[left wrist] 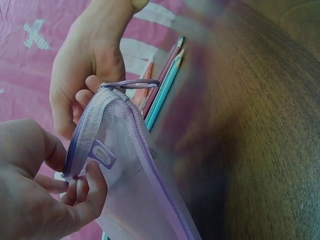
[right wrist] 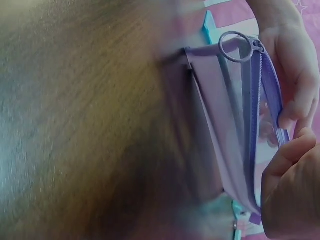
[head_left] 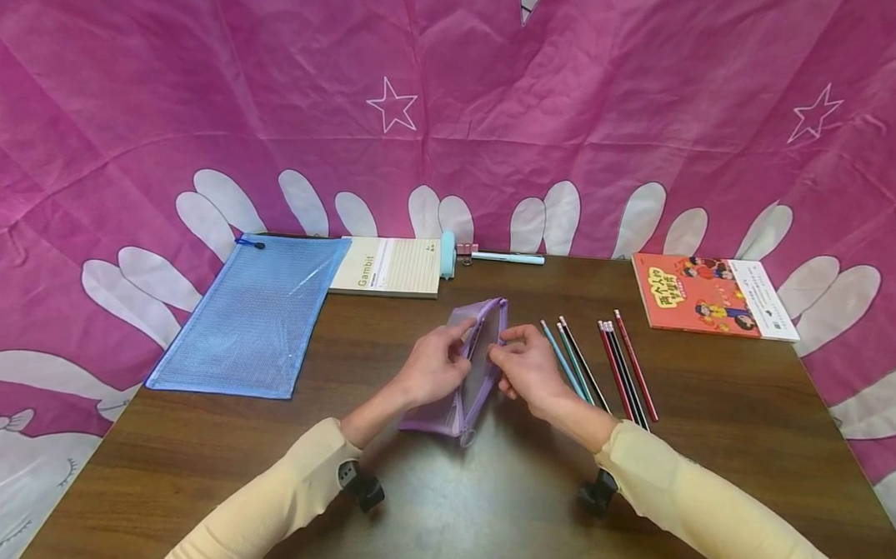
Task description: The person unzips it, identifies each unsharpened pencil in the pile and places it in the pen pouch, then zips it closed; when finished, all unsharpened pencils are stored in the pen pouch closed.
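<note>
A purple mesh zipper pouch (head_left: 429, 417) stands on the table between the two hands, its mouth parted. The left hand (head_left: 437, 361) pinches one edge of the mouth between thumb and fingers. On the other edge, the right hand (head_left: 528, 366) pinches the zipper band. A round ring pull (right wrist: 236, 47) hangs at one end of the zipper in the right wrist view. The left wrist view shows a small tag (left wrist: 103, 153) on the pouch near the left fingertips. Right of the pouch lie several pencils (head_left: 627, 377) in loose groups, some close to the right hand.
A blue mesh zipper bag (head_left: 247, 321) lies at left, beside a cream notepad (head_left: 399, 266). A light-blue object (head_left: 447, 254), a pinkish clip (head_left: 466, 251) and a pale blue pen (head_left: 507, 258) sit along the back edge. At back right is an orange picture book (head_left: 706, 299).
</note>
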The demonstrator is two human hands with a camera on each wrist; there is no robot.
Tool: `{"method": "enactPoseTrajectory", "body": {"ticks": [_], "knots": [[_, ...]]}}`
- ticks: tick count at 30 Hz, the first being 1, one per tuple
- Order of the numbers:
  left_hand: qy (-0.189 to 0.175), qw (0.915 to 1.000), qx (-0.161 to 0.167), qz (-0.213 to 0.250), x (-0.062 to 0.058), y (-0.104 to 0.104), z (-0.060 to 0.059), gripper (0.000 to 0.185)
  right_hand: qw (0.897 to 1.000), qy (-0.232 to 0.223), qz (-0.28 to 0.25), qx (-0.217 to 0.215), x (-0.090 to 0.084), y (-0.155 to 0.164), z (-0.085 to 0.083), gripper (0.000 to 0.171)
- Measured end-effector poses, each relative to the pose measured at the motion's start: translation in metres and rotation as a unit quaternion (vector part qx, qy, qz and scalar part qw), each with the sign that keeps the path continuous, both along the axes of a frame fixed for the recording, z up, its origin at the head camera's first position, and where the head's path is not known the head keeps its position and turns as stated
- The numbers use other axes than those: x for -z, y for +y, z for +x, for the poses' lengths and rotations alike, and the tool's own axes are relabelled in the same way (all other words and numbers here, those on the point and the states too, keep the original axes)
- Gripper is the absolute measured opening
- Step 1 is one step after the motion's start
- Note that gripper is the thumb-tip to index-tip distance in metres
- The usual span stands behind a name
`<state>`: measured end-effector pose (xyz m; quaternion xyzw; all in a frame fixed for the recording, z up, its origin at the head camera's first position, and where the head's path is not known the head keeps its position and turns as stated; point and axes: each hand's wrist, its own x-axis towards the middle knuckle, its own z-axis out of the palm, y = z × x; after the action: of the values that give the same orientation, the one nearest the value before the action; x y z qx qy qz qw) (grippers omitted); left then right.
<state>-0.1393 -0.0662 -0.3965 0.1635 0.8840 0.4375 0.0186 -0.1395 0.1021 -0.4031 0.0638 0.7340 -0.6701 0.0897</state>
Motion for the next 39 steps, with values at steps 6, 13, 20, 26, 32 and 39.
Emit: {"method": "enactPoseTrajectory", "body": {"ticks": [6,13,20,26,32,39], "knots": [[0.006,1.0,0.0,0.0,-0.002,-0.002,-0.002,0.067,1.0,0.01,0.009,-0.005,-0.007,0.019,-0.005,0.029],[0.013,0.9999,-0.003,0.009,-0.006,-0.005,-0.003,0.065,0.998,0.016,0.063,-0.01,-0.018,0.069,-0.017,0.028],[0.006,0.9996,-0.018,0.021,-0.012,-0.011,-0.007,0.062,0.995,0.029,0.096,-0.009,-0.025,0.111,-0.021,0.033],[-0.005,0.9996,-0.018,0.022,-0.013,-0.012,-0.008,0.063,0.979,0.037,0.196,-0.04,-0.026,0.143,-0.025,0.032],[-0.014,0.9994,-0.016,0.025,-0.01,-0.01,-0.007,0.065,0.942,0.054,0.314,-0.101,-0.019,0.165,-0.029,0.028],[-0.015,0.9996,-0.009,0.022,-0.008,-0.007,-0.005,0.067,0.914,0.032,0.376,-0.148,-0.01,0.175,-0.034,0.025]]}}
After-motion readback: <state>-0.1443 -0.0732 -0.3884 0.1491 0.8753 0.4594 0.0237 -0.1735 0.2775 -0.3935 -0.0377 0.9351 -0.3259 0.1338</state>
